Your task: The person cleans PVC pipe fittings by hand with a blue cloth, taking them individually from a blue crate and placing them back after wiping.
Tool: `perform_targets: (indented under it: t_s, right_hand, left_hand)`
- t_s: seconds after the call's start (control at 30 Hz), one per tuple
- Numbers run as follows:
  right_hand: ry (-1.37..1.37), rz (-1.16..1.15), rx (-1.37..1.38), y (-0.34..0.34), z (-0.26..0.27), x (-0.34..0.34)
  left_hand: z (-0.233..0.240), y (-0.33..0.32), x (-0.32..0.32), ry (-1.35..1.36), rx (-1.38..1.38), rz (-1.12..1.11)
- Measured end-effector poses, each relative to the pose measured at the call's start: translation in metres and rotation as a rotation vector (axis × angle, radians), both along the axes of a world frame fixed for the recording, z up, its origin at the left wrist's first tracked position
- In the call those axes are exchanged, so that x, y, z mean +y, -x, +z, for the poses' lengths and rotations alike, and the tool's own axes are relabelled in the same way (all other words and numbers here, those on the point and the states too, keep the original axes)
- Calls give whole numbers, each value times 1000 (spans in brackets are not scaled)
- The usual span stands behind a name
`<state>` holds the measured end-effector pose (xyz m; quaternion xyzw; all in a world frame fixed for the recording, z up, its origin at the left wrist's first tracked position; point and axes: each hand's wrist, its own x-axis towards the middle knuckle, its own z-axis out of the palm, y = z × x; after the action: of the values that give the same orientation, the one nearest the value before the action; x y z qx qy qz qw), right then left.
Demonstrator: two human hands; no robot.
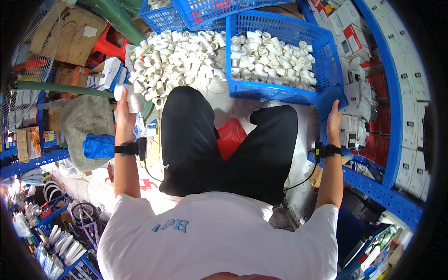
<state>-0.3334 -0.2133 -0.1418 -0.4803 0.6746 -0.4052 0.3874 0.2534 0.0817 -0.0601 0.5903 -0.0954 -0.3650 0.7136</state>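
Observation:
My left hand [125, 115] holds a white plastic pipe fitting [131, 98] off to the left of my left knee. On the right, my right hand [334, 120] grips a dark blue cloth or sheet [330, 103] by the near right corner of a blue plastic crate [273, 89]. The crate holds many white pipe fittings [276, 66]. A large loose heap of similar fittings [175, 59] lies on the floor left of the crate, beyond my knees.
More blue crates [210, 14] stand behind the heap. Blue metal shelving [395, 105] with white boxes rises on the right. A red stool [231, 136] shows between my legs. At the left are a grey cloth [87, 122], a green pole [66, 88] and cardboard boxes [70, 31].

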Motion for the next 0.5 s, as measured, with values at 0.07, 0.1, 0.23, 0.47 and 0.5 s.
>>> perform_targets:
  t_s: [0.07, 0.1, 0.23, 0.47, 0.5]
  right_hand:
    - [-142, 218, 66, -38, 13, -7]
    - [46, 164, 165, -26, -20, -18]
    - [-109, 296, 65, -72, -32, -42]
    - [-34, 456, 342, -114, -80, -78]
    - [-89, 549, 421, -120, -81, -77]
  left_hand:
    - [-23, -7, 15, -46, 8, 23]
    - [-30, -2, 5, -63, 15, 24]
    - [-47, 9, 2, -213, -46, 36]
    - [-109, -12, -7, -508, -118, 71]
    - [-112, -12, -10, -534, -106, -11]
